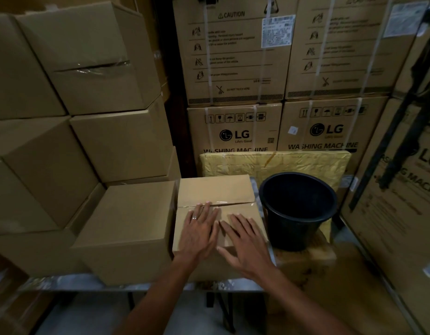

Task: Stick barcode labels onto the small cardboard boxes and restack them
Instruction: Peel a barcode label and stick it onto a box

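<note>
A small taped cardboard box (215,191) stands on the table in front of me. My left hand (200,232), with a ring on one finger, lies flat on its top, the fingers straight and reaching the clear tape seam. My right hand (244,240) lies flat beside it on the near right part of the same top, fingers spread. Both hands press on the box and hold nothing. I cannot make out a barcode label; the hands hide the part of the lid beneath them.
Another plain box (127,228) sits against the left side of the small one. Stacked plain boxes (52,153) fill the left. A black bucket (297,209) stands at the right, a yellow wrapped parcel (305,163) behind it. Large washing-machine cartons (235,131) wall the back and right.
</note>
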A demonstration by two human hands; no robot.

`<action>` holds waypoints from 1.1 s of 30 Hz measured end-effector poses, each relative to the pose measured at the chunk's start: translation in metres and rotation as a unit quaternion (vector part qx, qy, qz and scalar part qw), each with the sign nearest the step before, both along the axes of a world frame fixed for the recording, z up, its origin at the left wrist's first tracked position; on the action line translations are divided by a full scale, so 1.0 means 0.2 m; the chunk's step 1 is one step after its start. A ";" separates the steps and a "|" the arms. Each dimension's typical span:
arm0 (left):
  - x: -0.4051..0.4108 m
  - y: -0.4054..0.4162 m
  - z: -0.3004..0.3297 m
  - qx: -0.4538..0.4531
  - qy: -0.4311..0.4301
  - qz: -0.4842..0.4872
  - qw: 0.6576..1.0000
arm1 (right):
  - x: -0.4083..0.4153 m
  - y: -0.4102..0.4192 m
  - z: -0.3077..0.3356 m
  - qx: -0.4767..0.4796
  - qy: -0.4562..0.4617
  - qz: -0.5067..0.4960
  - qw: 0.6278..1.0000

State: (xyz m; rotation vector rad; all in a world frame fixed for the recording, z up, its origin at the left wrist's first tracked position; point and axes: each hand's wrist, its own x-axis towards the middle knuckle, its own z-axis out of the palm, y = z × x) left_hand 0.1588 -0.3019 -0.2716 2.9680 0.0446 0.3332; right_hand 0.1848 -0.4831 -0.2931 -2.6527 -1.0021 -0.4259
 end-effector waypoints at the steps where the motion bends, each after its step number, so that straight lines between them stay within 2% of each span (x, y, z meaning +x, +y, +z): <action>1: -0.02 0.00 -0.01 0.005 -0.003 0.006 1.000 | 0.00 0.00 0.00 -0.020 0.004 -0.001 1.000; 3: -0.04 0.00 -0.03 0.022 -0.005 0.022 1.000 | 0.01 0.01 0.00 -0.048 0.018 -0.008 0.999; 8: 0.02 0.03 -0.03 0.047 -0.001 0.007 0.999 | 0.07 0.06 0.01 -0.048 0.036 -0.039 0.997; 18: 0.18 0.12 -0.02 0.034 0.016 -0.032 0.999 | 0.15 0.17 0.01 -0.069 0.055 -0.110 0.990; 26: 0.37 0.17 0.01 0.039 0.025 -0.056 0.997 | 0.33 0.22 0.03 -0.096 0.075 -0.129 0.984; 33: 0.63 0.20 0.02 0.056 0.035 -0.050 0.997 | 0.60 0.26 0.03 -0.100 0.051 -0.122 0.986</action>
